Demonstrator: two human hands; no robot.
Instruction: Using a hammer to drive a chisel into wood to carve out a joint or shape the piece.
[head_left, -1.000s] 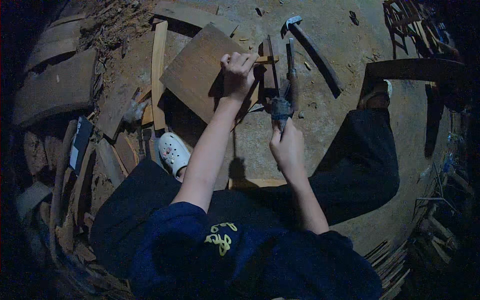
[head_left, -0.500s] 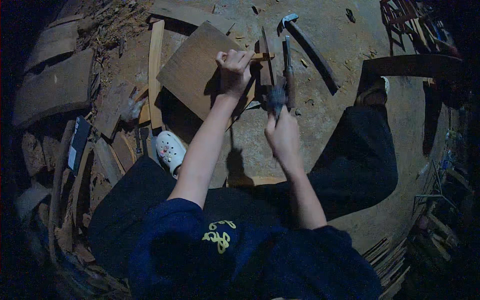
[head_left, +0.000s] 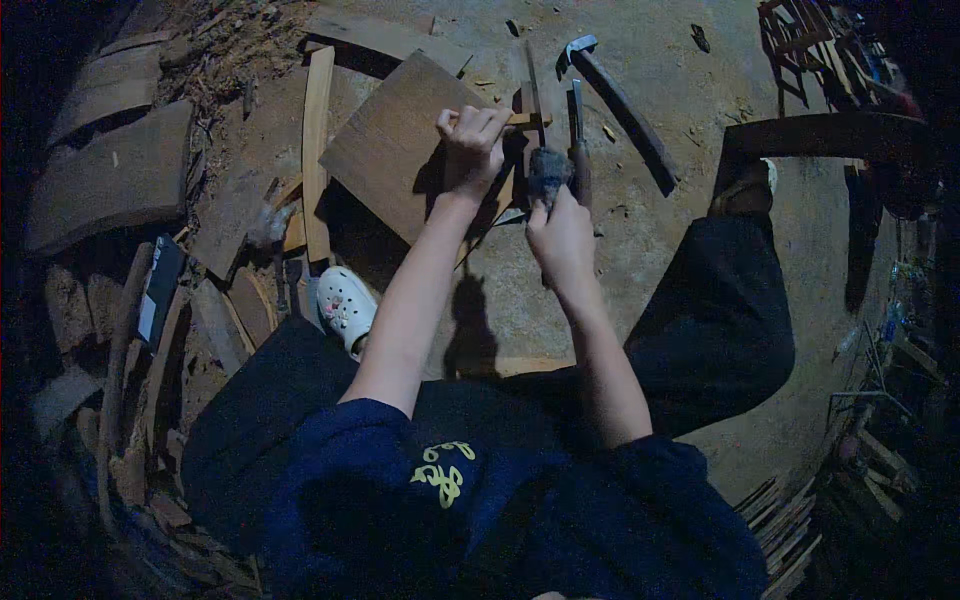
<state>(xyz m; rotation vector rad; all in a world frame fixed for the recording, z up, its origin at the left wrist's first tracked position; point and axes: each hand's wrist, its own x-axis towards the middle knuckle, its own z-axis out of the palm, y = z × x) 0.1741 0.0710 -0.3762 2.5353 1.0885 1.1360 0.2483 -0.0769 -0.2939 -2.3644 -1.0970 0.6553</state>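
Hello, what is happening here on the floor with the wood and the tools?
A person sits on the ground doing woodwork. The left hand presses on a small wooden piece at the edge of a flat brown board. The right hand grips a hammer, its head raised just beside that piece. A claw bar lies on the floor beyond, and a loose plank and wood scraps lie to the person's left, near a white clog.

Brown board [head_left: 400, 150], white clog [head_left: 345, 308], seemingly navy top [head_left: 520, 520] with yellow print.
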